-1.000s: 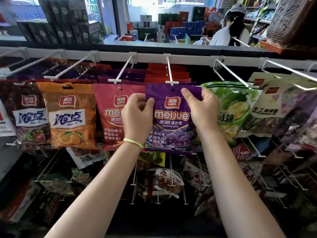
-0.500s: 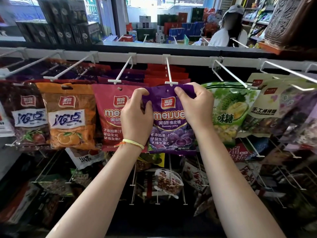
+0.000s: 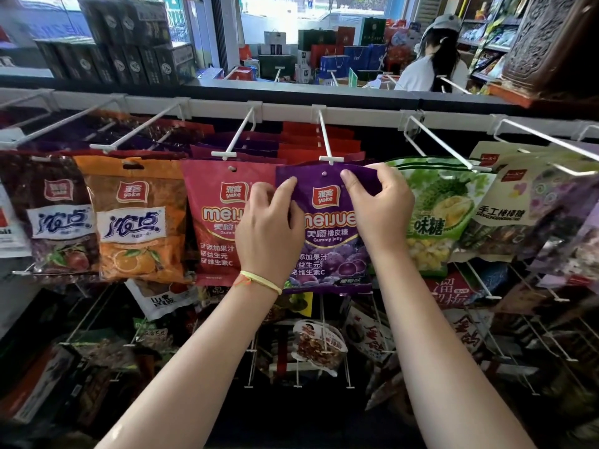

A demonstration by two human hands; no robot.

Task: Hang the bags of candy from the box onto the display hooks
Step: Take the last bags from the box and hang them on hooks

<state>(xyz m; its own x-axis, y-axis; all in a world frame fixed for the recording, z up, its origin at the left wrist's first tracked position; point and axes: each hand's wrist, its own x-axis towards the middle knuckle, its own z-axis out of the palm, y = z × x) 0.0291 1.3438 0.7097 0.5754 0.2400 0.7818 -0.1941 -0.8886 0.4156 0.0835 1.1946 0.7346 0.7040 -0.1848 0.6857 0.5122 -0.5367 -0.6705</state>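
Purple bag of gummy jelly, held upright in front of the display rack by both hands. Left hand grips the bag's left edge, thumb on the front near the top corner, fingers curled behind. Right hand pinches the upper right corner, thumb on the front beside the small hang hole. Each grip is narrow and closed on the bag. The hole sits just below the T-shaped tip of a white hook, which projects from the white rail; whether the tip has entered the hole cannot be told. Behind the bag, further back on the same hook, hang red and purple packets.

Left of the purple bag, partly covered by the left hand, hangs a red bag of the same brand, below the tip of its own hook. Next to the left come an orange bag and a dark brown bag. To the right, just beside the right hand, hangs a green durian bag. A yellow band circles the left wrist. Lower hooks carry more snack packets. Beyond the rack, a person in a white cap stands among stacked gift boxes.
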